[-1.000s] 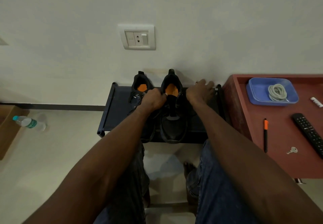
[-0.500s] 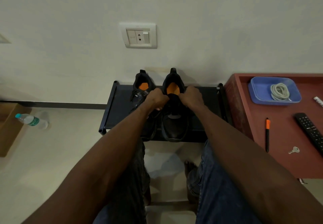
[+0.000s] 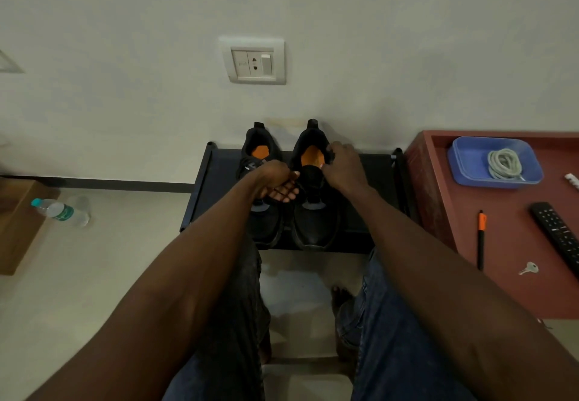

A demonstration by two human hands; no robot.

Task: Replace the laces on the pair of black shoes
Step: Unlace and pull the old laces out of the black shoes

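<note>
Left hand (image 3: pixel 277 181) lies palm-up between the two black shoes, fingers loosely curled, thumb tip against the right shoe (image 3: pixel 315 194); whether it pinches a lace cannot be told. Both shoes stand side by side on a dark low rack (image 3: pixel 219 181), the left shoe (image 3: pixel 261 156) partly hidden. Right hand (image 3: pixel 343 168) grips the right shoe's collar. Pale coiled laces (image 3: pixel 504 164) sit in a blue tray (image 3: pixel 463 162) on the red table (image 3: pixel 517 244).

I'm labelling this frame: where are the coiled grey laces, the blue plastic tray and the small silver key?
coiled grey laces (image 3: pixel 504 164), head view, middle of coil
blue plastic tray (image 3: pixel 463 162), head view, bare floor
small silver key (image 3: pixel 529 267), head view, bow
</note>
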